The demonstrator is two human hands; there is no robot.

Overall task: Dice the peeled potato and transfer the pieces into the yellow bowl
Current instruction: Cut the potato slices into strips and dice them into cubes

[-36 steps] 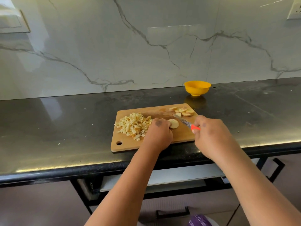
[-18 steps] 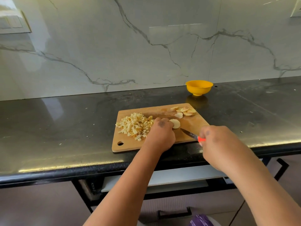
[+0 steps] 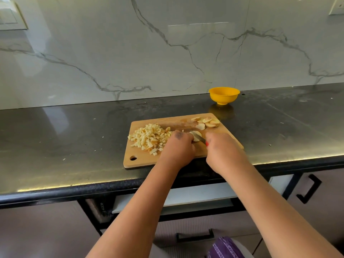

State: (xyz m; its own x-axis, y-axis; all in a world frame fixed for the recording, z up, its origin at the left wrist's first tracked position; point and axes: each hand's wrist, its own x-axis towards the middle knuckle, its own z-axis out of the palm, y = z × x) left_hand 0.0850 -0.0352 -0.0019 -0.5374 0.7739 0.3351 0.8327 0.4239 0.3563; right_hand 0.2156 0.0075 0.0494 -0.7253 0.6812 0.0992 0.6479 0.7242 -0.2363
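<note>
The wooden cutting board (image 3: 149, 159) lies on the dark polished surface (image 3: 65, 138), close to its near edge; the hanging hole sits at the 7 o'clock corner of the board.

The left hand (image 3: 176, 149) rests on the board at centre, knuckles up; its fingers are curled down onto a pale potato slice (image 3: 196, 135) and hold it in place; the fingertips themselves are hidden behind the knuckles.

The right hand (image 3: 223, 151) sits just beside the left hand, at 3 o'clock from it; its fingers are clamped round the red handle of the knife (image 3: 199, 138), of which only a small part shows; the blade points toward 10 o'clock and lies across the held slice, touching it.

The diced potato pieces (image 3: 149, 138) form a loose heap on the 9 o'clock half of the board, touching the left hand's far side; several pieces show an orange-brown tint.

A small group of uncut round slices (image 3: 206, 121) lies overlapped at the 1 o'clock corner of the board, apart from both hands.

The yellow bowl (image 3: 224, 95) stands upright on the surface at 12 o'clock from that corner, off the board, near the marble wall (image 3: 167, 53); its inside cannot be seen from this angle.

Below the surface edge, drawer fronts with black handles (image 3: 309, 189) are visible.
</note>
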